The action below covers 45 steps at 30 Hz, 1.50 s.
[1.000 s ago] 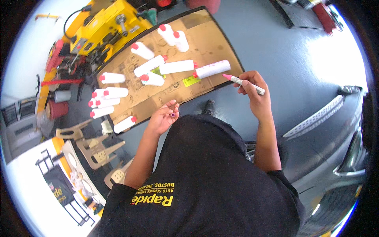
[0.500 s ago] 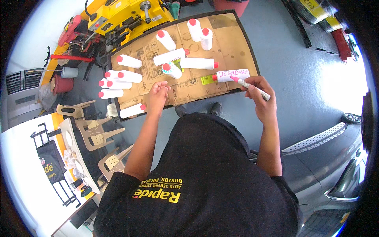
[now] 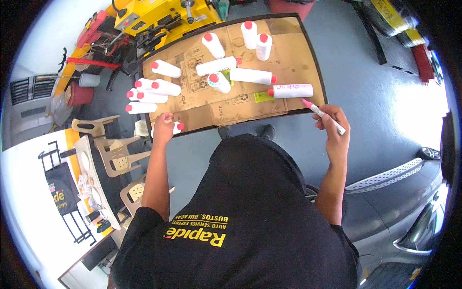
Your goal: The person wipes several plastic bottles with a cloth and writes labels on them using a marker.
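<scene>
My left hand (image 3: 163,127) is closed over a white bottle (image 3: 176,130) lying at the near left edge of the cardboard-topped table (image 3: 211,114); the red cap shows beside the fingers, and the hand hides most of the bottle. In my right hand (image 3: 335,126) is a white marker (image 3: 316,110) with a pink tip. That tip is just off the near side of another white bottle (image 3: 293,92), which lies on its side and bears pink handwriting. A bottle with blue marks round its shoulder (image 3: 220,83) stands near the middle.
More white bottles with red caps lie grouped at the table's left (image 3: 151,96), and a pair stands at the back (image 3: 249,37). Yellow machinery (image 3: 163,24) adjoins the far left edge. Beige chairs (image 3: 115,156) are at left, a dark car (image 3: 399,202) at right.
My left hand has moved left and down onto the bottle at the near edge. My right hand has drawn the marker back from the lettered bottle. The whole view has shifted slightly.
</scene>
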Available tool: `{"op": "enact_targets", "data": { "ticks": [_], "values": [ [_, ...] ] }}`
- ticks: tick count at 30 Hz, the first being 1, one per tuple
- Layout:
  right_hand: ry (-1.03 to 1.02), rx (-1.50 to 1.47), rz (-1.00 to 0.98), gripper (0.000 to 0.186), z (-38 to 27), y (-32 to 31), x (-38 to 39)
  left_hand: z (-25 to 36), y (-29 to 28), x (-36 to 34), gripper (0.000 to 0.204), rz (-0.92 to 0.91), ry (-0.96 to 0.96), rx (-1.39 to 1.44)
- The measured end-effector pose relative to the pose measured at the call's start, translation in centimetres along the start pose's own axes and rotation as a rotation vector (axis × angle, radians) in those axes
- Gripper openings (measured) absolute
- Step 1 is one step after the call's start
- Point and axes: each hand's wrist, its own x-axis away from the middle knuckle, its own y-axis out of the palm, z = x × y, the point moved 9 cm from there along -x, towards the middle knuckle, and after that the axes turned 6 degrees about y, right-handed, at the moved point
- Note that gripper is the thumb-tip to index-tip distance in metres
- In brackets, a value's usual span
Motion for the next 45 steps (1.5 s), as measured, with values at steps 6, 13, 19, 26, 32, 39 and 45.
{"op": "enact_targets", "data": {
  "ticks": [6, 13, 19, 26, 32, 39, 45],
  "values": [
    [-0.024, 0.035, -0.069, 0.02, 0.0, 2.0, -0.5, -5.3, -3.8, 2.4, 0.029, 0.158, -0.163, 0.135],
    [-0.061, 0.065, -0.144, 0.02, -1.1, 7.8, -0.1, -3.2, -6.7, 2.1, 0.03, 0.137, -0.205, 0.374],
    [-0.056, 0.047, -0.2, 0.02, -1.8, 13.6, 1.9, 9.6, -11.1, -4.3, 0.06, 0.294, 0.33, -0.187],
    [-0.034, 0.033, -0.209, 0.019, -2.1, 17.2, 4.1, 8.0, -6.0, -9.8, 0.06, -0.269, 0.161, -0.547],
    [0.056, -0.055, -0.219, 0.021, 0.5, 19.1, 5.2, 6.0, -3.6, -6.1, 0.051, -0.343, 0.186, 0.064],
    [-0.001, 0.152, -0.321, 0.026, 5.6, 25.5, 1.8, 6.3, 8.3, 2.6, 0.061, -0.43, 0.072, 0.649],
    [0.033, 0.311, -0.335, 0.023, 5.9, 28.0, 0.5, 7.1, 10.1, 3.8, 0.061, -0.316, 0.088, 0.767]
  ]
}}
